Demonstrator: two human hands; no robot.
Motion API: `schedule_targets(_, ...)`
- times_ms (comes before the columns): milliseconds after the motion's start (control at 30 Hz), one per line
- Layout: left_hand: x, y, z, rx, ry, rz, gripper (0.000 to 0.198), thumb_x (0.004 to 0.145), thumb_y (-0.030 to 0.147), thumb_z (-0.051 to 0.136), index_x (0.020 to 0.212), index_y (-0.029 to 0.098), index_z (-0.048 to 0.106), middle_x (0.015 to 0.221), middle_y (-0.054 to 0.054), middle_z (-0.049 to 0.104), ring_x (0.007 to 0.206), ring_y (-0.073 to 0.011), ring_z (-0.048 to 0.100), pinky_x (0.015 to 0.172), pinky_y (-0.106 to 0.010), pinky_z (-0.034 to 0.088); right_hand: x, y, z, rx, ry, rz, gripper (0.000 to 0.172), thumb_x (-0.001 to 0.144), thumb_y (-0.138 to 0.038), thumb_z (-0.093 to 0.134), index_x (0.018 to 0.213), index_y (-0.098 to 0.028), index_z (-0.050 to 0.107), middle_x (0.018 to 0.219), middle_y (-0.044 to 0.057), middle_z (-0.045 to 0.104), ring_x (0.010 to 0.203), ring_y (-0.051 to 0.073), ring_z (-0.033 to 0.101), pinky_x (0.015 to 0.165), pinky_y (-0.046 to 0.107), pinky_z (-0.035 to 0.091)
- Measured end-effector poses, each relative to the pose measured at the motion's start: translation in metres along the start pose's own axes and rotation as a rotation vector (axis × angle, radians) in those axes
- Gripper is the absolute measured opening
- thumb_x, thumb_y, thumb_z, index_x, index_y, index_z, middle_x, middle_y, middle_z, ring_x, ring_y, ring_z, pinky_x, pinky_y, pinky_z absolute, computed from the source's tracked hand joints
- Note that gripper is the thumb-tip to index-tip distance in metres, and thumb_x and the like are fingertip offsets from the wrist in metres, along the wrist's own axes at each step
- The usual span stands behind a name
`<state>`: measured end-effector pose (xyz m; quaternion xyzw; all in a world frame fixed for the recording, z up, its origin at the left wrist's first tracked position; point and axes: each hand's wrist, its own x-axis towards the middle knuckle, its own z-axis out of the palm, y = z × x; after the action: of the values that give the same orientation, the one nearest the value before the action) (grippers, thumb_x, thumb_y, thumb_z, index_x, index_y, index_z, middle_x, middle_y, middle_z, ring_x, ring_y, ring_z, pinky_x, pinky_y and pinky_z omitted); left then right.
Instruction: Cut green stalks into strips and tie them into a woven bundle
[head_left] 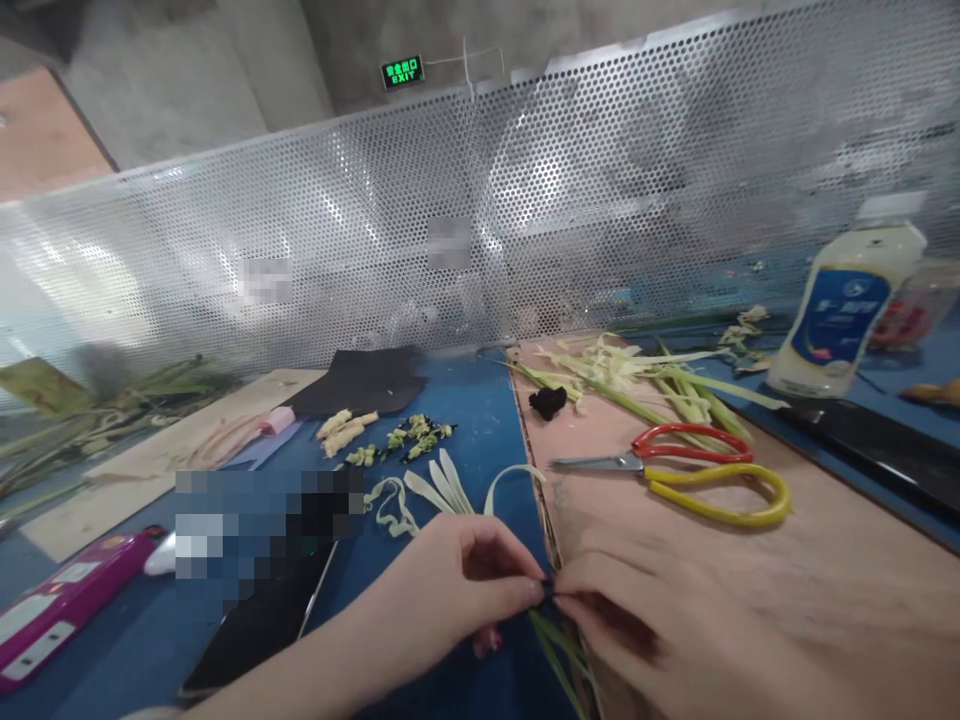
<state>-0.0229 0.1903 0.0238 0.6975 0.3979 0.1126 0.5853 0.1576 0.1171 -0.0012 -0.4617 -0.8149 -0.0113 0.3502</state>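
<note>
My left hand [472,585] is closed in a pinch, thumb against forefinger. My right hand [660,620], a little blurred, pinches from the other side, and the fingertips of the two hands almost meet. Between them is a small dark piece [548,588], too small to make out. Narrow green leaf strips [559,648] hang just below the fingertips. Under my left palm shows a small reddish bit [487,640]. Pale leaf strips [442,485] lie just beyond my left hand. Scissors [675,470] with one red and one yellow handle rest beyond my right hand.
A black phone [262,620] and a purple power strip [71,600] lie left. Small woven pieces [420,437], a black clump [547,402] and pale husks [607,365] are farther back. A labelled bottle [847,300] stands right, before a perforated metal screen [420,200].
</note>
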Motion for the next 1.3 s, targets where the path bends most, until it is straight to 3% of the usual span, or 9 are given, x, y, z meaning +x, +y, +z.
schedule_targets(300,-0.002,0.002,-0.001,-0.028,0.028,-0.011,0.018,0.072,0.030,0.063,0.080,0.014,0.062,0.064,0.003,0.057,0.042,-0.0022,0.039,0.040,-0.015,0.030,-0.003,-0.001,0.006,-0.008,0.054,-0.041,0.025,0.085,-0.013,0.040,0.064,-0.021,0.051,0.060,-0.001,0.053,0.056,0.012,0.049,0.051,0.025,0.037)
schedule_targets(400,-0.002,0.002,0.000,-0.051,0.028,-0.013,0.017,0.072,0.028,0.062,0.081,0.014,0.059,0.068,0.003,0.059,0.042,-0.0019,0.040,0.039,-0.014,0.031,-0.004,-0.002,0.007,-0.013,0.045,-0.075,0.023,0.085,-0.014,0.041,0.067,-0.021,0.053,0.065,-0.001,0.057,0.060,0.012,0.052,0.054,0.025,0.039)
schedule_targets(600,-0.001,0.001,-0.003,0.068,-0.018,0.024,0.019,0.072,0.032,0.062,0.078,0.014,0.060,0.056,0.005,0.051,0.043,-0.0042,0.041,0.039,-0.014,0.034,-0.003,-0.001,0.005,-0.046,0.020,-0.050,0.022,0.085,-0.014,0.043,0.065,-0.021,0.051,0.064,-0.001,0.055,0.059,0.012,0.051,0.053,0.026,0.037)
schedule_targets(1067,-0.004,0.006,-0.003,0.077,-0.066,-0.013,0.021,0.069,0.032,0.065,0.077,0.013,0.061,0.060,0.004,0.054,0.045,-0.0041,0.041,0.041,-0.015,0.034,0.004,-0.003,0.001,-0.056,-0.031,-0.017,0.019,0.083,-0.013,0.047,0.067,-0.020,0.053,0.066,0.000,0.055,0.062,0.013,0.049,0.057,0.027,0.037)
schedule_targets(1167,-0.003,0.005,-0.002,0.054,-0.048,-0.019,0.020,0.069,0.031,0.065,0.076,0.014,0.058,0.059,0.005,0.053,0.043,-0.0038,0.041,0.040,-0.015,0.034,0.006,-0.007,-0.004,-0.045,-0.036,0.026,0.014,0.079,-0.010,0.049,0.070,-0.019,0.056,0.067,0.000,0.056,0.066,0.014,0.050,0.064,0.030,0.037)
schedule_targets(1300,-0.001,0.003,-0.001,0.019,-0.029,-0.007,0.020,0.069,0.031,0.066,0.075,0.014,0.057,0.057,0.006,0.051,0.044,-0.0042,0.042,0.039,-0.015,0.034,0.008,-0.011,-0.005,0.055,-0.135,0.184,0.011,0.074,-0.010,0.055,0.071,-0.020,0.059,0.070,-0.002,0.059,0.071,0.014,0.051,0.069,0.031,0.037)
